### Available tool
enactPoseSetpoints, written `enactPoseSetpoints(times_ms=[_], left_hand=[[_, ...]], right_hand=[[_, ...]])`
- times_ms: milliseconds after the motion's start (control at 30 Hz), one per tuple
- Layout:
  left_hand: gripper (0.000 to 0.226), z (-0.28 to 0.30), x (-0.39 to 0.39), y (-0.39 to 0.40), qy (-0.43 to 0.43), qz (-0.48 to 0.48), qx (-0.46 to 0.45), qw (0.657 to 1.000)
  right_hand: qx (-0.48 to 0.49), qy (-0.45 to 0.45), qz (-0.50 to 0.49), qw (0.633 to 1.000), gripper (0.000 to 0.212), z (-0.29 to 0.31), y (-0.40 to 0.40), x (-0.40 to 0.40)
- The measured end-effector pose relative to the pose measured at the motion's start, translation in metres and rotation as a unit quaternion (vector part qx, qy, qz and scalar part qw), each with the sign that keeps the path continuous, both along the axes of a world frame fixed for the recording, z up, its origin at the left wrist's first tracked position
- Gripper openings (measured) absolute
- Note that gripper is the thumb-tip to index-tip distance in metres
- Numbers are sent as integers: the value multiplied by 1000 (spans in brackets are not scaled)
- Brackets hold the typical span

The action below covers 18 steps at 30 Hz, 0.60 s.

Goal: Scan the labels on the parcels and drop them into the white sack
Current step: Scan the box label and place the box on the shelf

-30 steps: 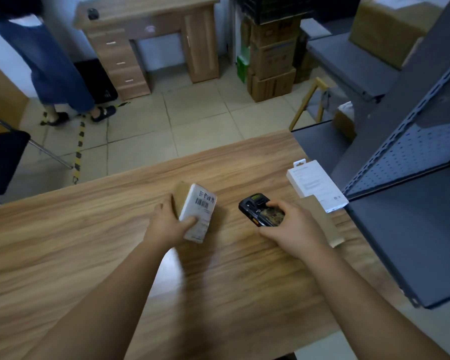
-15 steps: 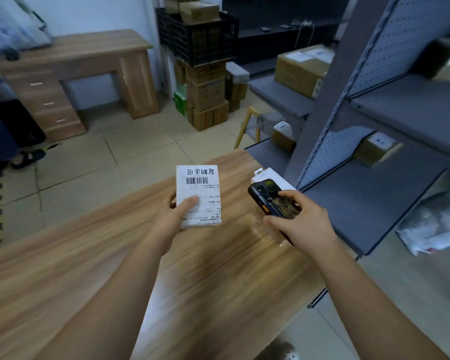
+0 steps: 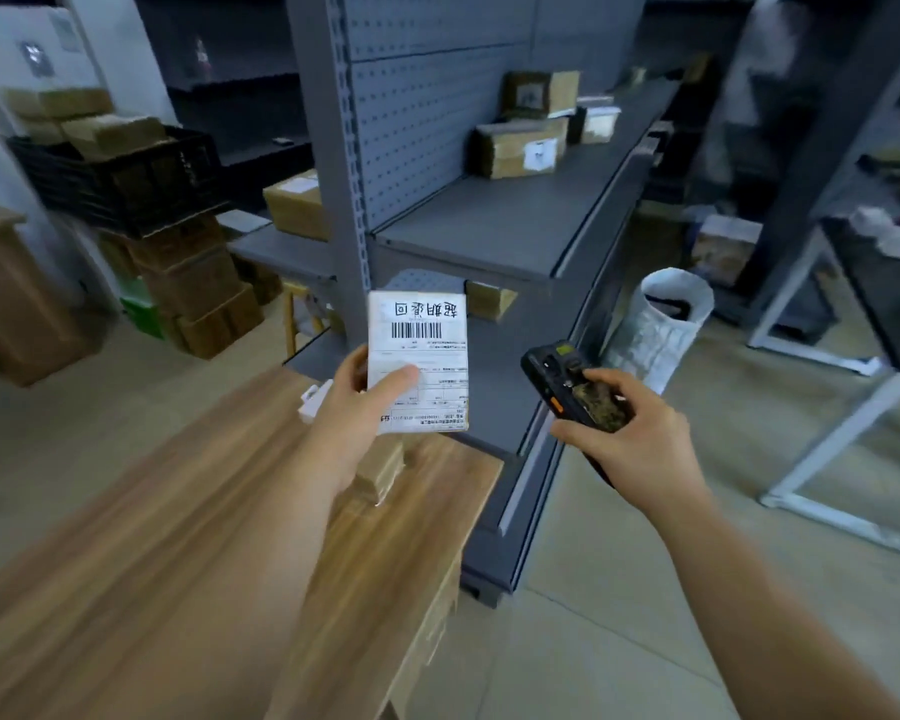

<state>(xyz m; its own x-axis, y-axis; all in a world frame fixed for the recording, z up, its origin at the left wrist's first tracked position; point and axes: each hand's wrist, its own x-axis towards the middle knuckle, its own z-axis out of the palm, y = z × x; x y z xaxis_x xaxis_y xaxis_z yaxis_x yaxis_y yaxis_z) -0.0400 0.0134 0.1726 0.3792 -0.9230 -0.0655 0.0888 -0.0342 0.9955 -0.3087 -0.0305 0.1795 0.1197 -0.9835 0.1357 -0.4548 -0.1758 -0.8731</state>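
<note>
My left hand (image 3: pixel 352 407) grips a small parcel (image 3: pixel 427 350) and holds it up above the table's right end, its white barcode label facing me, thumb across the label. To its right my right hand (image 3: pixel 632 433) holds a black handheld scanner (image 3: pixel 567 387), tilted toward the parcel with a gap between them. The white sack (image 3: pixel 655 330) stands open on the floor behind the scanner, beside the grey shelving. Under my left wrist a brown parcel (image 3: pixel 383 472) and a white box (image 3: pixel 313 402) lie on the wooden table (image 3: pixel 178 563).
Grey metal shelving (image 3: pixel 489 226) with several cardboard boxes stands right against the table's end. A black crate (image 3: pixel 120 174) sits on stacked cartons at the left. A white metal frame (image 3: pixel 832 459) stands on the tiled floor at the right.
The view has swung right, from the table toward the shelving and sack. My left hand lifted the parcel off the table and turned its label up; the scanner moved along beside it.
</note>
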Motion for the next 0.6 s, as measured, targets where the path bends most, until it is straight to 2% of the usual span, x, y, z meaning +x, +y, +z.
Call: enactPoseSetpoints(times_ms=[167, 333, 367, 467, 600], left_hand=[[43, 22, -129, -44, -30, -91, -33, 995], [69, 27, -258, -80, -33, -179, -48, 982], [67, 26, -282, -87, -29, -195, -45, 979], [29, 20, -348, -106, -16, -226, -38, 973], [33, 7, -408, -127, -20, -257, 1, 966]], right_hand=[[-23, -23, -81, 996, 53, 9, -2, -126], [-46, -31, -166, 984, 57, 8, -4, -249], [-49, -30, -179, 982, 60, 7, -5, -270], [-56, -32, -212, 975, 61, 7, -6, -325], [-45, -33, -239, 970, 63, -4, -14, -374]])
